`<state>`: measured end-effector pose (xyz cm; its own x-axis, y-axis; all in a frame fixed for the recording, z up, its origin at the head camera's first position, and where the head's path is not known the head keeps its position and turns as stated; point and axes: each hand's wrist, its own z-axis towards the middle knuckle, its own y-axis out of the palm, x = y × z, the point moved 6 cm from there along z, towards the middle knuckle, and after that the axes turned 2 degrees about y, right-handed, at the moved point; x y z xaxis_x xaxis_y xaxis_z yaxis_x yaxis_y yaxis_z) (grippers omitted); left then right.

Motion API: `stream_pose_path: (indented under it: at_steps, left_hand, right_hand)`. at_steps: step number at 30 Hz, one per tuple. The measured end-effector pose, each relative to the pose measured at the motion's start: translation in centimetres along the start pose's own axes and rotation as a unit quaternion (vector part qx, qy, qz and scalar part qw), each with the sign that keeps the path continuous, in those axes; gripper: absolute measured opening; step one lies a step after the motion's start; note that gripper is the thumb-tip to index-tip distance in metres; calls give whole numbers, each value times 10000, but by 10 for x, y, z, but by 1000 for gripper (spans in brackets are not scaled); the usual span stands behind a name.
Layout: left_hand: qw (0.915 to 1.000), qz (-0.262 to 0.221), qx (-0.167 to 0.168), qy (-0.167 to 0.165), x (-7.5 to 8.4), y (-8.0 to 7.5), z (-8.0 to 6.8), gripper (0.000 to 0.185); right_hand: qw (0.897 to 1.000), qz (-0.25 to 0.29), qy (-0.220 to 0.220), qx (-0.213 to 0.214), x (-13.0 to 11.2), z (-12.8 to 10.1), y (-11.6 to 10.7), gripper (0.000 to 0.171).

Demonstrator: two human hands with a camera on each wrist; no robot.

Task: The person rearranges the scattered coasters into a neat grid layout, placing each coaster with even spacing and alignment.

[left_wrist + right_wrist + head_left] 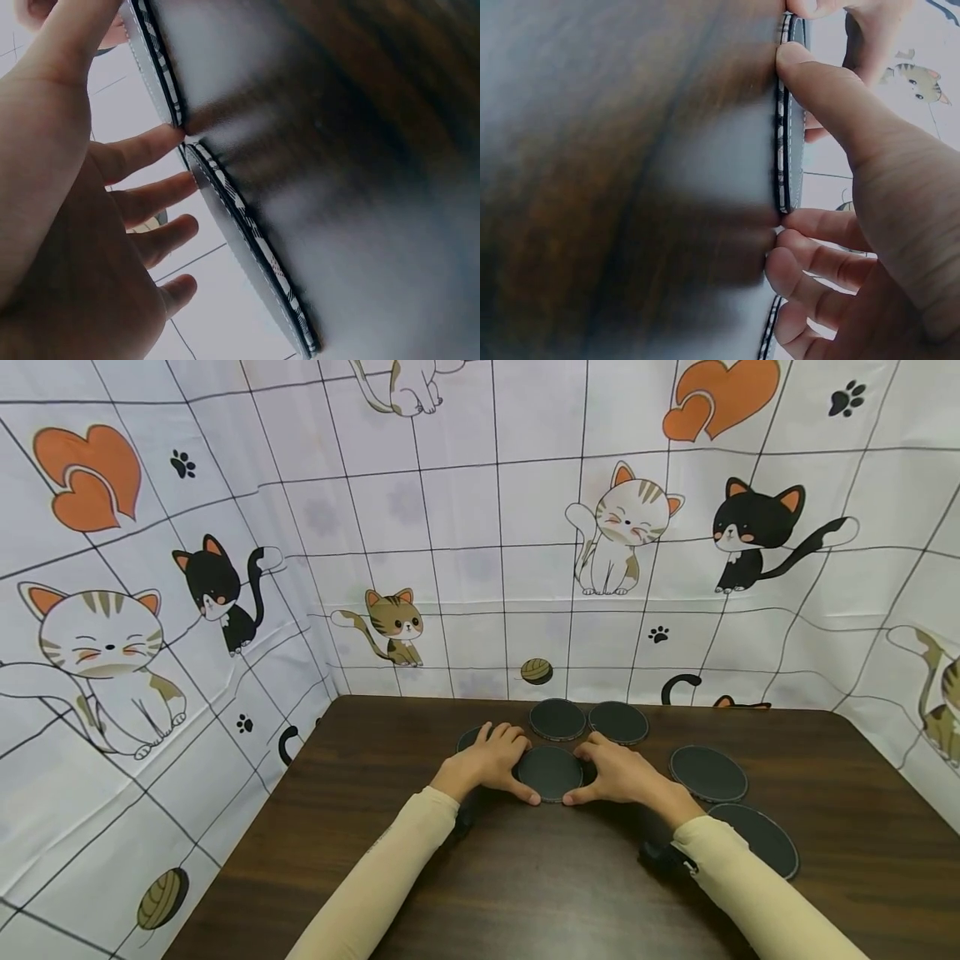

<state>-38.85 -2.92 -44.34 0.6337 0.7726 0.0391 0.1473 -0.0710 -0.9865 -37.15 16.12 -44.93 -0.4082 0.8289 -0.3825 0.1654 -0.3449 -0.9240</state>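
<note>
Dark grey is the top of the disc (551, 774), which lies flat on the brown table (540, 877), between the two hands and toward the far edge. It is round, so one long axis cannot be told; its face points up, and its rim, with a black-and-white patterned band, faces outward and runs level with the wood.

The left hand (489, 764) holds the rim on its left side, with the thumb at the near part and the index finger at the far part; the other fingers are spread, and in the left wrist view they are beside the left disc (467, 740), which is partly hidden. The right hand (621, 773) holds the opposite side in the same way, thumb and index finger apart along the rim, the other fingers bent.

Just behind are the back disc (557, 719) and its neighbour (618, 722), close to the far edge, where the cloth (450, 527) hangs; if the back disc touches the held one, I cannot tell. Beyond the right hand lie the side disc (708, 773) and the near disc (761, 842), partly covered by the right sleeve (757, 893). Toward the person, open wood spreads between the sleeves.
</note>
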Motion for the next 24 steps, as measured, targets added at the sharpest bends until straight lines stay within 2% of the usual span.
stream_pose_path:
  at_steps: [5,15,20,24]
  left_hand:
    - [9998,202,-5,-49,-1,-2,1,95]
    - [9999,55,-123,-17,5,4,2,98]
    - [9999,-22,-116,-48,-3,5,-1,99]
    - [9996,-259,18,-74,-14,0,-6,100]
  right_hand:
    - [10000,0,-69,38,-2,1,-3,89]
    - [10000,-47,-62,-28,0,-4,2,91]
    - [9999,-116,-26,-63,-2,-1,0,92]
    - [9999,-163,0,-6,-6,2,-6,94]
